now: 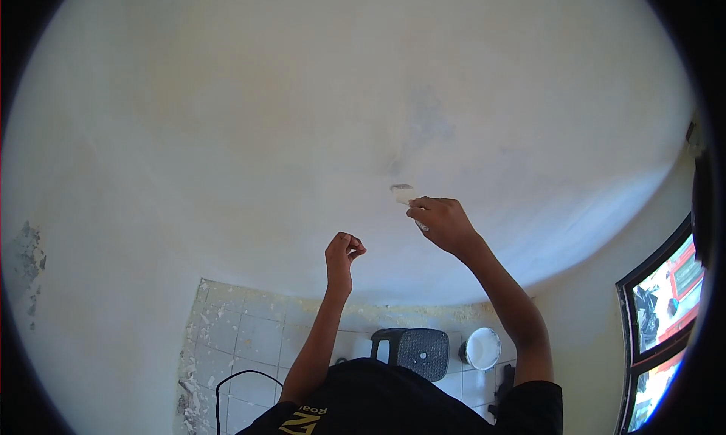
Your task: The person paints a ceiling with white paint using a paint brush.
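Raised in front of the pale wall [249,133], my right hand [445,222] pinches a small whitish scraper-like piece [405,196]. Its far edge is at a small dark patch on the wall, near a greyish area of the surface. Lower and to the left, my left hand [345,252] is held up with its fingers curled in and thumb near the fingertips. Whether anything small is between those fingers is hidden.
Below on the tiled floor [257,337] stand a dark plastic stool [423,352] and a white bucket [482,349]. White flakes lie along the floor's left edge, near a black cable [219,397]. A dark-framed window [635,337] is at right. Paint peels at far left [32,261].
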Demonstrator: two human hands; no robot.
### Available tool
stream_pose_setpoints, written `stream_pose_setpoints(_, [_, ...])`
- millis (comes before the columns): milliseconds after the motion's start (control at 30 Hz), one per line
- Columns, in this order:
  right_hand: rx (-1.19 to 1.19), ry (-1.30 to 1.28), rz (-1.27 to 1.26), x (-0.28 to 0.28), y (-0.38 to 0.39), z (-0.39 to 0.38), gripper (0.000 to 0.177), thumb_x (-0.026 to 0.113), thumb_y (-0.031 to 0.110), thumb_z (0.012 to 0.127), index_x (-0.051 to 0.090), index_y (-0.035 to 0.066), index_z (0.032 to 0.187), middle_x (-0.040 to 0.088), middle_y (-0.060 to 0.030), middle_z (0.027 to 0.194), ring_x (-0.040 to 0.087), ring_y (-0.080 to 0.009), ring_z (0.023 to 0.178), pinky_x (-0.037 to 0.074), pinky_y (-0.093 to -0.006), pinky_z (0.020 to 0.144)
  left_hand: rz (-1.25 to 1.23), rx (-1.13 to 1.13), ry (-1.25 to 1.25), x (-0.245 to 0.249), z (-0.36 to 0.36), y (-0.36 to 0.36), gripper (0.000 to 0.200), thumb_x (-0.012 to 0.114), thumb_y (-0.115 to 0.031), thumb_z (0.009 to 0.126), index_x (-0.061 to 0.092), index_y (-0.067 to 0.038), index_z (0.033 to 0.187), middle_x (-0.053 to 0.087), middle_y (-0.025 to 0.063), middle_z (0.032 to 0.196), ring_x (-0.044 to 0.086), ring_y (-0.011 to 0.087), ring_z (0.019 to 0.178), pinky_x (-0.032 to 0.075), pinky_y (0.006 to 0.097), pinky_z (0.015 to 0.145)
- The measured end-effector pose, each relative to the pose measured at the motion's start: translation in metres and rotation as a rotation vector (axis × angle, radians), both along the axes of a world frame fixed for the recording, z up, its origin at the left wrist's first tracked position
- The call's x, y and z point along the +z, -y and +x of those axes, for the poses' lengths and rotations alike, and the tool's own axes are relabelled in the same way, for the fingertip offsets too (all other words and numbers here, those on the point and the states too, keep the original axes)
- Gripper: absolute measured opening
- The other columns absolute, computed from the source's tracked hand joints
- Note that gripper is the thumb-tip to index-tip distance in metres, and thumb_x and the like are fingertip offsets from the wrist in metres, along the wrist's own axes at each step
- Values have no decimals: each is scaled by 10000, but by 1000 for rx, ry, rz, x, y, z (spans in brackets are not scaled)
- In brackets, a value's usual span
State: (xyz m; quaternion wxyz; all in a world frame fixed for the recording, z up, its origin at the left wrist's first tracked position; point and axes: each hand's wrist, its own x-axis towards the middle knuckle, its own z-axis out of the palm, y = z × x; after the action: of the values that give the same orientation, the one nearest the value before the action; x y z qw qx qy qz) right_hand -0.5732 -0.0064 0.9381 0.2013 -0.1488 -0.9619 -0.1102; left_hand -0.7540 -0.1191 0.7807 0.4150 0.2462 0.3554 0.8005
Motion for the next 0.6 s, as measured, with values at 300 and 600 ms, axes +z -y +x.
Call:
stream_pose_setpoints(300, [23,-116,76,-19,-36,-6,157,710,1,782,703,52,930,726,-103,1044,722,-245,902,597,-368,771,-9,-19,-36,-6,1,2,251,493,-278,1001,513,-97,828,563,41,818,571,159,812,488,374,825])
stream_pose_setpoints(600, [84,-582,461,2,-13,-2,177,750,-29,755,671,33,901,698,-148,1019,729,-272,923,604,-333,686,-46,-16,-32,-12,-2,2,254,495,-288,996,512,-98,829,562,41,821,574,162,816,485,375,830])
